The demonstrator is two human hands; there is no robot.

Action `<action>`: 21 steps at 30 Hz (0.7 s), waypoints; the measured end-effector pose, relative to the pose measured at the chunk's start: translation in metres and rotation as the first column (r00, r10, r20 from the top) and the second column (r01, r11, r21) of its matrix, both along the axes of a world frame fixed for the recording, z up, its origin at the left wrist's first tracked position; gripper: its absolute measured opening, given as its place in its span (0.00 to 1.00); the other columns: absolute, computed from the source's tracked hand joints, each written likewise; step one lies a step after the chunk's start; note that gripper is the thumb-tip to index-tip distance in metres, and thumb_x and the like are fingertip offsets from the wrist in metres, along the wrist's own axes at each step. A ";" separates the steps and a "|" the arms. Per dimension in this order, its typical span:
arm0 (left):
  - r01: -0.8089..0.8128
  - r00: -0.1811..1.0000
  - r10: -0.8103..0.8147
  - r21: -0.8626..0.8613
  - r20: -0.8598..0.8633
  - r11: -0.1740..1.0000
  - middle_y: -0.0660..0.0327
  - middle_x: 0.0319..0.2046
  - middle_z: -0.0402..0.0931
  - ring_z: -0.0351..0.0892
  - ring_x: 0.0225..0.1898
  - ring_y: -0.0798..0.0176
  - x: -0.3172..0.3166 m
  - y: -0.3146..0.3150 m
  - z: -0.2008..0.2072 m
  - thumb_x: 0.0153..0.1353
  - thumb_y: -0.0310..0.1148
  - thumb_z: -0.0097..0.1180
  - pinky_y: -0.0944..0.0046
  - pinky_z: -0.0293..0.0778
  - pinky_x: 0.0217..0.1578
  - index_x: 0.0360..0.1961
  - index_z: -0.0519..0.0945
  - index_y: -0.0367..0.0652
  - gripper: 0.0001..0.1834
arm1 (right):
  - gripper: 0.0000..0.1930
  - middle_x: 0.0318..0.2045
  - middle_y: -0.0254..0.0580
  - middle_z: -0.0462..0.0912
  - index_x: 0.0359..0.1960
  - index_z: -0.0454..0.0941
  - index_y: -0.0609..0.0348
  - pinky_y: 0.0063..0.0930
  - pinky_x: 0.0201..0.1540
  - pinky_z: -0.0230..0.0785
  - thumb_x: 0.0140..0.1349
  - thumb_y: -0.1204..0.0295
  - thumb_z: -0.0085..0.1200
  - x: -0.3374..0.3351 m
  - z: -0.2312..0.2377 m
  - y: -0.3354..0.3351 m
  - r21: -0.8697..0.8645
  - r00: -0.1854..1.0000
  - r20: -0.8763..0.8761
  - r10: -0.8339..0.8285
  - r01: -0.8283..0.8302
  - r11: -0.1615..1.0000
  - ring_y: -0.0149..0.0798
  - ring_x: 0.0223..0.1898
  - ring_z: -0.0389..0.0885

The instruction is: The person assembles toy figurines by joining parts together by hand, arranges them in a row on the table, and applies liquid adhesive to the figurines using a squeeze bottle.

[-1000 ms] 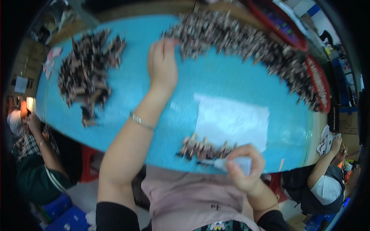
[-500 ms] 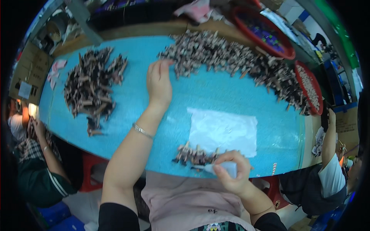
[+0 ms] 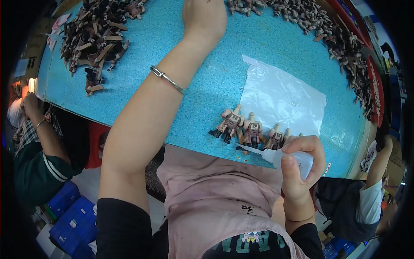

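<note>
In my right hand [image 3: 317, 162] is a white squeeze bottle [image 3: 276, 157] with a long thin nozzle, wrapped by thumb and fingers. The nozzle points left, at the feet of a row of small doll-like figures [image 3: 251, 128] without visible heads, in brown and pinkish clothes. Some of the row's right end is hidden behind my hand. My left hand [image 3: 206, 19] reaches to the top edge of the view, beside a heap of pale small figure parts [image 3: 297, 15]. Its fingers are cut off by the frame, so what they touch is hidden.
A white plastic sheet [image 3: 286, 93] lies behind the row on the blue table [image 3: 202, 112]. A pile of dark brown figures [image 3: 92, 36] covers the far left. Red trays [image 3: 376, 88] stand along the right. Other people sit at both sides, a green sleeve [image 3: 41, 170] at left.
The view has tipped down and closer, so the table's far side has slid out at the top. My left hand's fingers have left the picture. The bottle stays in my right hand.
</note>
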State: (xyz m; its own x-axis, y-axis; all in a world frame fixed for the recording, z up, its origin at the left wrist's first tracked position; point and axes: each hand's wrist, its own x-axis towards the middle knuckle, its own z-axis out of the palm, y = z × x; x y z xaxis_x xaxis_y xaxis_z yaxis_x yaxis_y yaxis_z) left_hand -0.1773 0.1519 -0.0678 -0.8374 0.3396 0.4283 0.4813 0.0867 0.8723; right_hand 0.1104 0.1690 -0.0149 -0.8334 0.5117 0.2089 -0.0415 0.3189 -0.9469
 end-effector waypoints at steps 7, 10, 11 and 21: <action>0.025 0.999 -0.026 0.042 0.023 0.999 0.48 0.39 0.78 0.75 0.45 0.52 0.002 -0.002 0.002 0.69 0.40 0.39 0.59 0.67 0.50 0.36 0.80 0.33 0.21 | 0.09 0.29 0.42 0.81 0.34 0.75 0.64 0.19 0.29 0.69 0.53 0.78 0.61 0.003 0.000 0.000 0.019 1.000 -0.010 -0.003 0.003 1.000 0.29 0.27 0.79; 0.026 0.998 -0.029 0.053 0.058 0.998 0.49 0.38 0.78 0.75 0.45 0.52 0.003 -0.001 0.004 0.70 0.40 0.39 0.59 0.67 0.50 0.36 0.80 0.32 0.22 | 0.08 0.29 0.41 0.81 0.34 0.75 0.64 0.19 0.30 0.69 0.53 0.78 0.62 0.002 0.003 0.001 0.018 1.000 0.007 0.002 -0.003 1.000 0.29 0.28 0.79; 0.027 0.998 -0.029 0.035 0.053 0.999 0.49 0.38 0.78 0.75 0.45 0.53 0.003 -0.002 0.005 0.70 0.40 0.39 0.59 0.67 0.50 0.36 0.80 0.32 0.22 | 0.08 0.29 0.41 0.81 0.34 0.75 0.64 0.20 0.30 0.69 0.53 0.78 0.62 0.001 0.004 0.001 0.002 1.000 0.021 0.006 -0.006 1.000 0.29 0.28 0.79; 0.069 0.993 -0.077 0.085 0.087 0.994 0.54 0.37 0.78 0.73 0.44 0.60 0.001 0.000 0.001 0.71 0.39 0.39 0.63 0.65 0.51 0.37 0.79 0.33 0.21 | 0.09 0.29 0.41 0.79 0.32 0.74 0.64 0.18 0.30 0.65 0.54 0.75 0.61 0.023 0.019 0.004 -0.197 0.978 -0.036 -0.207 0.196 0.961 0.27 0.27 0.74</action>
State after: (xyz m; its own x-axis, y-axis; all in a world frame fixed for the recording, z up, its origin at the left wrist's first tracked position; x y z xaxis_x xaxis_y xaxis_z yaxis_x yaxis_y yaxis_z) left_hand -0.1764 0.1518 -0.0664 -0.8482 0.3684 0.3807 0.4026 -0.0188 0.9152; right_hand 0.1337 0.1730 0.0036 -0.6987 0.7028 0.1340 -0.0498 0.1390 -0.9890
